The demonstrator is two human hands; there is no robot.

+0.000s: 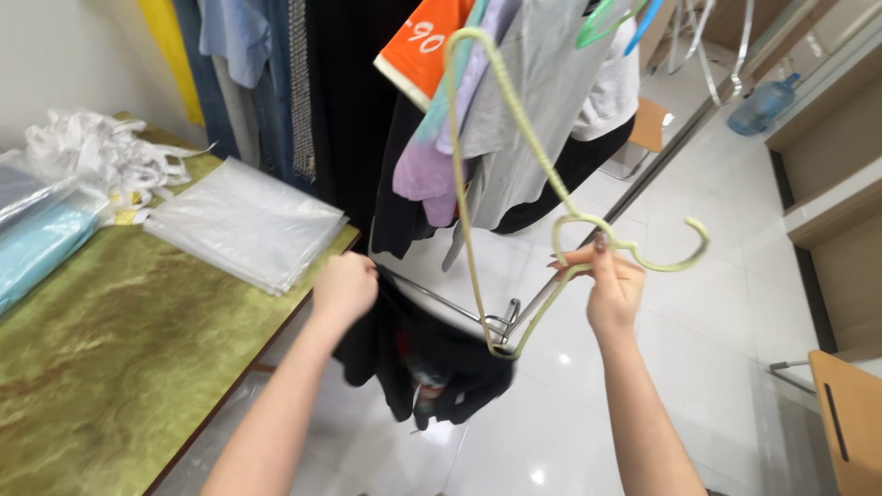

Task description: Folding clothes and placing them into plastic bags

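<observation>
Two hands in view, both busy. Left hand [344, 287] is a shut fist, bunched around the top of a black garment [418, 354] that hangs below it over the white floor [717, 303], just off the edge of the green table [119, 340]. Right hand [611, 285] pinches the neck of a pale yellow-green hanger [478, 184] between thumb and fingertips; the other fingers are loosely curled, not wrapped. The hanger is tilted, its lower corner down near the garment and the metal rack base [501, 323], its hook [684, 248] pointing away to the right.

Risks as I judge them:
- The pinch on the hanger is light. A tug from cloth catching on the frame could twist it out of the fingers.
- The hanger's lower corner sits close to the rack base; it could snag there.
- The garment is held as a wad, so I cannot tell where its neck opening is. The hanger could go in through a sleeve.
- Its lower edge hangs near the floor and may drag.
- Clothes on the rack [514, 101] crowd in just behind the hanger.
</observation>
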